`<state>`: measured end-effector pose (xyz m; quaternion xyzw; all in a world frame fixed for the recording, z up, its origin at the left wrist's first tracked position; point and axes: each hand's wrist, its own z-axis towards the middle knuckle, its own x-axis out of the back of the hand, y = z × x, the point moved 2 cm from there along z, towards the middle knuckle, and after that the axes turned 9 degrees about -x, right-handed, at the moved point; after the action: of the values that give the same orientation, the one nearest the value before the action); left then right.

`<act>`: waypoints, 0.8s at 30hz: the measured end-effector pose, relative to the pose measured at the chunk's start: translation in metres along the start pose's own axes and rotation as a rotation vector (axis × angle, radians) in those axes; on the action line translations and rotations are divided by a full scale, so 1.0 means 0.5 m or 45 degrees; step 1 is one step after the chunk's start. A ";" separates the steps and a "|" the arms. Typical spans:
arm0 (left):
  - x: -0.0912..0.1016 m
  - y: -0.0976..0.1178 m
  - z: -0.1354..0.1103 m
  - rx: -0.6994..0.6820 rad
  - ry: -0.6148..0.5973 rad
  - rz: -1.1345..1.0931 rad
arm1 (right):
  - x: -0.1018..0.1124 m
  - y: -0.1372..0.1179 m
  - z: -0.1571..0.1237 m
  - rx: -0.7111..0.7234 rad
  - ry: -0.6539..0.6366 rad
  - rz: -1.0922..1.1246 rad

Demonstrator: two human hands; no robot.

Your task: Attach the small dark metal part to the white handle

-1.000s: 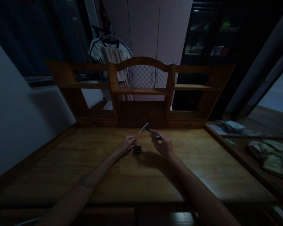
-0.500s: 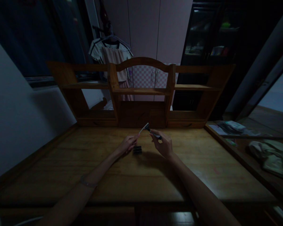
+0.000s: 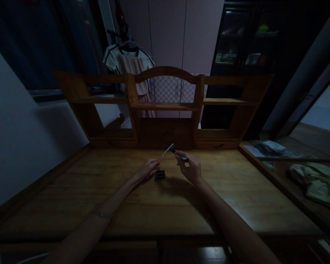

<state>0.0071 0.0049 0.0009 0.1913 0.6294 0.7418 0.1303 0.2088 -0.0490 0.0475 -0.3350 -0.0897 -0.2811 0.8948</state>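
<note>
My left hand (image 3: 150, 168) is closed in a pinch on a thin pale stick (image 3: 165, 151), which points up and to the right. My right hand (image 3: 190, 168) grips a razor (image 3: 183, 158) with a dark handle, its head tilted up and to the left. The stick's far end meets the razor's head, or lies just by it; the dim light hides the exact contact. Below and between the hands, a small black ridged case (image 3: 160, 175) lies on the wooden desk (image 3: 121, 209), close to my left fingers.
A wooden shelf unit (image 3: 165, 106) stands along the desk's back edge. Beyond the raised right edge lie a pale green cloth bag (image 3: 319, 181) and a plastic-wrapped packet (image 3: 273, 147). A wall (image 3: 35, 146) borders the left side. Clothes (image 3: 130, 64) hang behind the shelf.
Almost nothing differs. Both hands keep their grips, and the stick and razor head stay together in nearly the same place.
</note>
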 end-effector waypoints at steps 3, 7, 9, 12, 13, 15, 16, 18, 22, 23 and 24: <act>0.000 -0.002 0.001 -0.008 0.001 -0.002 | 0.000 0.000 -0.001 -0.005 0.005 0.004; -0.002 0.003 -0.002 0.034 -0.003 0.011 | 0.000 0.001 -0.002 -0.003 0.009 0.002; -0.003 0.007 -0.004 0.043 -0.004 -0.007 | 0.000 0.002 -0.002 0.004 0.010 -0.002; -0.004 0.013 -0.006 0.019 -0.024 -0.003 | 0.000 0.002 -0.002 0.010 0.014 -0.010; -0.003 0.014 -0.006 0.002 -0.025 0.016 | 0.000 0.002 -0.002 0.009 0.017 -0.012; -0.001 0.013 -0.002 -0.042 0.004 0.065 | 0.000 0.001 -0.002 0.004 0.019 -0.016; 0.001 0.011 0.000 -0.065 0.033 0.091 | 0.001 0.001 -0.002 0.000 0.020 -0.018; 0.004 0.007 0.005 -0.102 0.100 0.147 | 0.003 0.000 0.000 -0.002 0.031 -0.022; 0.011 0.004 0.011 -0.157 0.220 0.192 | 0.004 0.003 0.002 -0.002 0.047 -0.025; 0.012 0.005 0.011 -0.174 0.249 0.177 | 0.003 0.004 0.002 -0.006 0.042 -0.024; 0.013 0.007 0.010 -0.189 0.267 0.160 | 0.001 0.006 0.002 -0.011 0.034 -0.023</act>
<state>0.0038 0.0115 0.0059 0.1418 0.5698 0.8089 0.0307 0.2110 -0.0469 0.0470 -0.3345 -0.0795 -0.2939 0.8919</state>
